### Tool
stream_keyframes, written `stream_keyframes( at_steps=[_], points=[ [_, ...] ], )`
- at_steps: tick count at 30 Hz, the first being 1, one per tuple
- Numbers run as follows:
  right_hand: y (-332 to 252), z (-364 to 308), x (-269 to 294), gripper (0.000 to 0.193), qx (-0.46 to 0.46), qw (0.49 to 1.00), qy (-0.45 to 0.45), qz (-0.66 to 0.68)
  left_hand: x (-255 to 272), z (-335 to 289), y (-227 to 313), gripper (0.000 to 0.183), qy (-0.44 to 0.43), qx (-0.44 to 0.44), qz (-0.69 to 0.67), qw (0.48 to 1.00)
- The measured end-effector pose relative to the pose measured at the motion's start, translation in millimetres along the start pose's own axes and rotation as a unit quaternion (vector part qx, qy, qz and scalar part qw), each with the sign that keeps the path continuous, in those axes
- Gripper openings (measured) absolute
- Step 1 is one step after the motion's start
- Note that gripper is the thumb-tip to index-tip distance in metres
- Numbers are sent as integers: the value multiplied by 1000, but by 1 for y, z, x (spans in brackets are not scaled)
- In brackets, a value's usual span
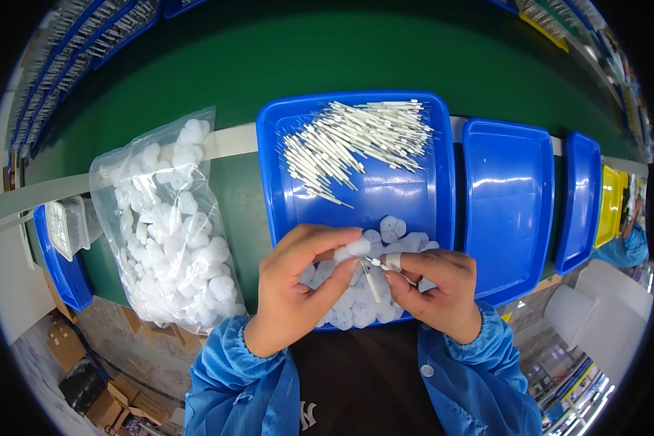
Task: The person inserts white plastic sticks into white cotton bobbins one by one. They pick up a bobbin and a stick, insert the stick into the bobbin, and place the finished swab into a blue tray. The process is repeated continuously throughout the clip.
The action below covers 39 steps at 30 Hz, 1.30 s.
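Observation:
Both hands meet over the near end of a blue tray (407, 200). My left hand (291, 291) pinches a small translucent white plastic piece (357, 248) between thumb and fingers. Closed beside it, my right hand (442, 287) grips a thin white rod with a metal tip, which touches or nearly touches the plastic piece; the exact contact is too small to tell. A white wrap (393, 261) covers part of a right finger. Beneath the hands lies a heap of similar white plastic pieces (352, 309). Many thin white rods (356, 142) with metal ends lie at the tray's far end.
Left of the tray, a clear plastic bag (167, 240) bulges with white pieces. More blue trays (509, 211) and a yellow one (609, 207) line the green table's right side. A white chair (607, 312) stands at the right; another person's blue sleeve (625, 247) shows beyond.

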State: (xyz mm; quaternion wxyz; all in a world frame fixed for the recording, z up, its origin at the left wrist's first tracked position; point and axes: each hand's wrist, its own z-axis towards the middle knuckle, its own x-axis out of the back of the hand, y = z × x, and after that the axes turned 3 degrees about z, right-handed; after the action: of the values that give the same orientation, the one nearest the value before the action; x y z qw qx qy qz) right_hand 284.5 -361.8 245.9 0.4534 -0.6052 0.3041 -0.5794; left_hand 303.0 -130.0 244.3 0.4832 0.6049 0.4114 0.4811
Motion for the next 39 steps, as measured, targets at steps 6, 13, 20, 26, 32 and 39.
stream_keyframes(
  at_steps=[6, 13, 20, 26, 32, 39],
  points=[
    [-4, 0, -1, 20, -27, 999, -4, 27, 5, 0, 3, 40, 7, -31, 63, 998],
    [-11, 3, -6, 19, -58, 997, -24, 50, 10, 2, 0, 39, 2, -85, 128, 988],
    [-6, 7, -10, 15, -61, 997, -38, 12, 5, 0, -2, 42, -7, -94, 144, 985],
    [-5, 8, -14, 13, -175, 976, -65, 114, 4, -2, -1, 41, -19, -104, 162, 981],
    [-3, 15, -17, 15, 30, 992, -12, -119, -3, -5, -4, 42, 5, -138, 229, 964],
    [-3, 18, -13, 13, -11, 996, -25, -83, -4, -8, -3, 45, 8, -107, 220, 970]
  ],
)
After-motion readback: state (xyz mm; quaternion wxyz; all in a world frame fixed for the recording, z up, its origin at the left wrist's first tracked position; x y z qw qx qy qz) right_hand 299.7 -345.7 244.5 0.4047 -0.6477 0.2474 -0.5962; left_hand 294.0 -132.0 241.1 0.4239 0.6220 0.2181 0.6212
